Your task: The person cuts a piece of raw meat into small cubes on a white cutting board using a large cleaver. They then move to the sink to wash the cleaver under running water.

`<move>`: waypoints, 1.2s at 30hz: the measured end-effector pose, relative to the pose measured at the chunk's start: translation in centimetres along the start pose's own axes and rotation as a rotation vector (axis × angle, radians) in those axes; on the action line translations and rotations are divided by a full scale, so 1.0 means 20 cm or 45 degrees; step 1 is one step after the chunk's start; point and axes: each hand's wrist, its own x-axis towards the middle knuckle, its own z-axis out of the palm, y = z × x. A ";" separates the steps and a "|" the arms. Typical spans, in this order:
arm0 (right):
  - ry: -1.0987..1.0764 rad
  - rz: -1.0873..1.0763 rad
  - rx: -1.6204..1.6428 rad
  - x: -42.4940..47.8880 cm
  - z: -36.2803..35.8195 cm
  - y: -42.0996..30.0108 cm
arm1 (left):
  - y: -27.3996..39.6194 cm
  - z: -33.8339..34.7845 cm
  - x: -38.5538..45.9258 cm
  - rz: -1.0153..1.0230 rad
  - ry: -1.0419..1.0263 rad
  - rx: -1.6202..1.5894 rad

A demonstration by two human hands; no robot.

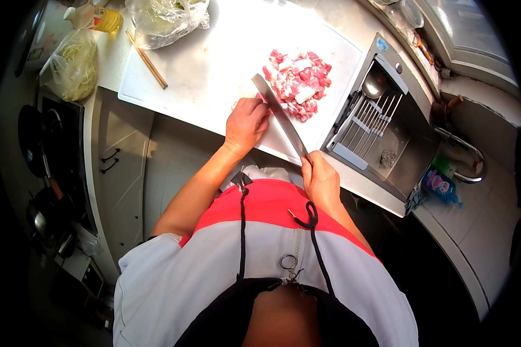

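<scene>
My right hand is closed around the handle of a kitchen knife. Its long blade slants up and left across a white cutting board. Just left of the blade, my left hand has its fingers curled down on a bit of raw meat, mostly hidden beneath them. To the right of the blade lies a heap of diced raw meat, pink with pale fatty pieces. The heap's lower left edge comes close to the blade.
A pair of wooden chopsticks lies across the board's left edge. Behind are plastic bags of vegetables and an oil bottle. On the right, a steel sink holds a draining rack with a ladle.
</scene>
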 end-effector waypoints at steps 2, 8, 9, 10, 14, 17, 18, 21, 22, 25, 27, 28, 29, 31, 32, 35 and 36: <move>-0.036 0.025 -0.031 -0.01 0.01 0.01 | -0.01 0.01 -0.01 -0.007 0.019 -0.010; -0.111 0.020 -0.052 0.14 0.10 0.01 | 0.00 0.05 -0.02 -0.022 0.083 -0.017; -0.109 0.007 -0.047 0.15 0.10 0.01 | 0.00 0.06 -0.03 -0.036 0.092 -0.009; -0.107 -0.007 -0.043 0.15 0.09 0.01 | -0.01 0.07 -0.03 -0.042 0.100 -0.005; -0.180 0.071 -0.073 0.04 0.03 0.05 | -0.02 0.09 -0.04 -0.040 0.149 0.003; -0.180 0.086 -0.091 0.02 0.06 0.08 | -0.02 0.10 -0.04 -0.006 0.155 0.004; -0.193 0.059 -0.081 0.09 0.08 0.06 | -0.01 0.10 -0.04 0.008 0.151 0.002; -0.135 -0.061 -0.125 0.32 0.12 -0.05 | -0.01 0.09 -0.02 -0.015 0.133 0.005; -0.122 -0.101 -0.120 0.31 0.13 -0.05 | -0.02 0.10 -0.04 -0.041 0.108 0.020; -0.218 0.053 -0.140 0.13 0.06 0.02 | -0.04 0.11 -0.06 -0.050 0.117 0.025; -0.221 0.084 -0.139 0.05 0.05 0.08 | -0.03 0.11 -0.05 -0.031 0.142 0.024; -0.213 0.064 -0.136 0.06 0.06 0.08 | -0.03 0.11 -0.05 -0.027 0.141 0.023; -0.205 0.043 -0.133 0.08 0.07 0.07 | -0.03 0.11 -0.05 -0.024 0.140 0.021; -0.165 -0.026 -0.121 0.22 0.11 0.01 | -0.03 0.11 -0.05 -0.036 0.116 0.016; -0.142 -0.056 -0.138 0.27 0.12 -0.02 | -0.02 0.11 -0.06 -0.066 0.082 0.010; -0.155 -0.026 -0.162 0.20 0.09 0.02 | -0.04 0.11 -0.07 -0.088 0.091 0.030; -0.178 0.024 -0.156 0.11 0.05 0.07 | -0.04 0.13 -0.08 -0.093 0.106 0.031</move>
